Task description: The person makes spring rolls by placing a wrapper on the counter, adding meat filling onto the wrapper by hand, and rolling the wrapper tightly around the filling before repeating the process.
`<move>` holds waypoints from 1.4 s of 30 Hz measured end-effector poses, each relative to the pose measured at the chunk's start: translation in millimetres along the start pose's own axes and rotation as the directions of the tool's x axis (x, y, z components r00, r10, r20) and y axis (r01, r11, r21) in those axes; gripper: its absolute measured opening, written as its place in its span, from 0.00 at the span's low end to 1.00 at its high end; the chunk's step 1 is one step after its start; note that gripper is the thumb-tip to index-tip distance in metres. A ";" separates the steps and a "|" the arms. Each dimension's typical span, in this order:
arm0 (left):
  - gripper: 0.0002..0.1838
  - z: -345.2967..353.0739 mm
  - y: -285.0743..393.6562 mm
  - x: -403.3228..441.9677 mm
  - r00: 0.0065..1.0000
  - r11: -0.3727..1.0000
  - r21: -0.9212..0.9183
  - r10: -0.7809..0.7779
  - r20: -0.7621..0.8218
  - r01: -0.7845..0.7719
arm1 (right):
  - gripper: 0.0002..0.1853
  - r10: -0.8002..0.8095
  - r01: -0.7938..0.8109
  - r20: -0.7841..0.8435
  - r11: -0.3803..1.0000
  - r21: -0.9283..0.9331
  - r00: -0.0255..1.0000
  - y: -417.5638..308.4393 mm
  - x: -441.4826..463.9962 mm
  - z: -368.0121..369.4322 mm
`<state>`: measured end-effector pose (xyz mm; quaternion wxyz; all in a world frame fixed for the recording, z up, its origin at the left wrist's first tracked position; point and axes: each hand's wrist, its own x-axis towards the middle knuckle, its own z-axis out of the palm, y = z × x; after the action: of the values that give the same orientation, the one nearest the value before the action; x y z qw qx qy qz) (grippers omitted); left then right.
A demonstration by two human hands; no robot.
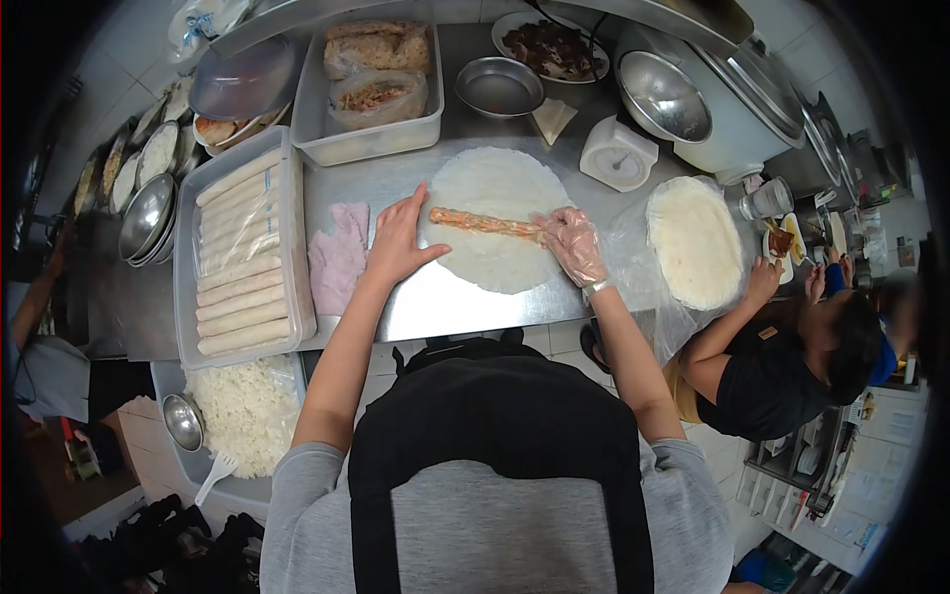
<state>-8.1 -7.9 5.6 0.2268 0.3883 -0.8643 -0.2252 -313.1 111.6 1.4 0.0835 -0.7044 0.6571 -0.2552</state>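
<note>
A thin round pale wrapper (495, 267) lies flat on the steel counter. Across its middle runs a long strip of orange filling (480, 223). My right hand (574, 246), in a clear plastic glove, rests on the right end of the strip with its fingers bent together; what is between the fingertips is hidden. My left hand (400, 238) is bare, with thumb and fingers spread, at the wrapper's left edge. It holds nothing. To its left lies a pink cloth (337, 259). A stack of pale wrappers (695, 243) sits on plastic at the right.
A tub of rolled pieces (242, 287) stands left, above a bin of white shreds (242, 411). Behind are a tub with bagged filling (366, 148), a metal bowl (500, 87) and a white scale (618, 154). Another person (782, 366) works at the right.
</note>
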 end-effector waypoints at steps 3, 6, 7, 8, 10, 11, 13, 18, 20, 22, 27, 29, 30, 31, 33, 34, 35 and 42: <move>0.61 -0.2 0.4 1.3 1.000 1.000 0.007 0.015 -0.001 -0.015 | 0.21 -0.017 0.016 -0.096 1.000 -0.013 0.995 -9.8 -2.9 -6.5; 0.61 1.6 0.6 0.7 1.000 1.000 0.007 0.008 0.010 -0.009 | 0.24 0.037 -0.038 -0.139 0.999 -0.004 0.990 -19.6 -3.7 -9.3; 0.61 1.9 0.1 0.5 1.000 1.000 0.013 0.009 0.005 -0.009 | 0.24 0.039 -0.040 -0.140 0.999 -0.004 0.989 -14.9 -5.4 -8.0; 0.61 1.6 -0.6 0.8 1.000 1.000 0.020 0.009 -0.002 -0.009 | 0.24 0.045 -0.041 -0.097 0.998 0.051 0.994 -7.4 -5.6 -4.9; 0.61 0.5 -0.1 0.5 1.000 1.000 0.021 0.010 -0.001 -0.010 | 0.25 0.051 -0.044 -0.056 0.993 0.108 0.997 -3.5 -4.1 -2.4; 0.61 0.5 0.5 1.1 1.000 1.000 0.018 0.012 0.000 -0.012 | 0.24 0.042 -0.034 -0.069 0.994 0.108 0.997 -1.9 -3.7 -0.7; 0.61 0.4 0.0 2.0 1.000 1.000 0.018 0.009 -0.001 -0.009 | 0.22 0.031 -0.023 -0.082 0.994 0.105 0.996 -11.9 1.9 -2.8; 0.62 0.3 0.1 0.5 1.000 1.000 0.013 -0.005 -0.004 0.005 | 0.18 0.069 -0.058 -0.113 0.993 0.101 0.991 -16.4 7.3 14.1; 0.62 -0.1 1.2 0.6 1.000 1.000 0.006 0.009 -0.004 -0.009 | 0.18 0.047 -0.031 -0.126 0.992 0.125 0.991 -9.3 5.2 16.8; 0.62 1.0 0.4 1.3 1.000 1.000 0.009 0.002 -0.001 -0.002 | 0.18 0.031 -0.011 -0.137 0.990 0.143 0.990 -12.0 2.4 7.7; 0.62 0.5 1.2 0.6 1.000 1.000 -0.002 0.000 0.001 0.000 | 0.26 0.063 -0.061 -0.049 0.997 0.054 0.997 -4.3 -6.4 -4.7; 0.62 0.2 1.1 1.1 1.000 1.000 0.002 -0.007 0.007 0.007 | 0.27 0.087 -0.078 -0.084 0.992 0.103 0.993 -6.7 -8.1 -10.3; 0.62 -0.1 0.4 1.1 1.000 1.000 0.003 -0.007 0.006 0.007 | 0.27 0.111 -0.093 -0.116 0.984 0.151 0.987 -9.3 -8.6 -13.5; 0.62 0.2 0.0 0.8 1.000 1.000 -0.001 -0.003 0.003 0.003 | 0.27 0.113 -0.095 -0.116 0.984 0.151 0.987 -8.7 -10.9 -14.3; 0.62 1.1 -0.3 2.0 1.000 1.000 -0.008 0.008 0.004 -0.008 | 0.28 0.077 -0.070 -0.140 0.996 0.055 0.987 -5.7 -15.3 -17.7; 0.62 0.9 -0.7 2.0 1.000 1.000 0.009 0.004 0.008 -0.004 | 0.28 0.084 -0.077 -0.143 0.996 0.053 0.986 -4.2 -16.6 -17.7; 0.63 1.7 -0.4 2.1 1.000 1.000 0.027 -0.003 0.012 0.002 | 0.30 0.105 -0.101 -0.099 0.994 0.044 0.989 -1.9 -17.3 -16.7; 0.63 2.3 -1.9 2.6 1.000 1.000 0.016 0.007 -0.011 -0.007 | 0.26 0.169 -0.161 -0.085 0.982 0.100 0.982 -11.1 -14.3 -23.5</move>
<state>-9.9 -10.5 3.3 0.2290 0.3884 -0.8662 -0.2155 -314.4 132.0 22.9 0.1062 -0.6301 0.7040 -0.3101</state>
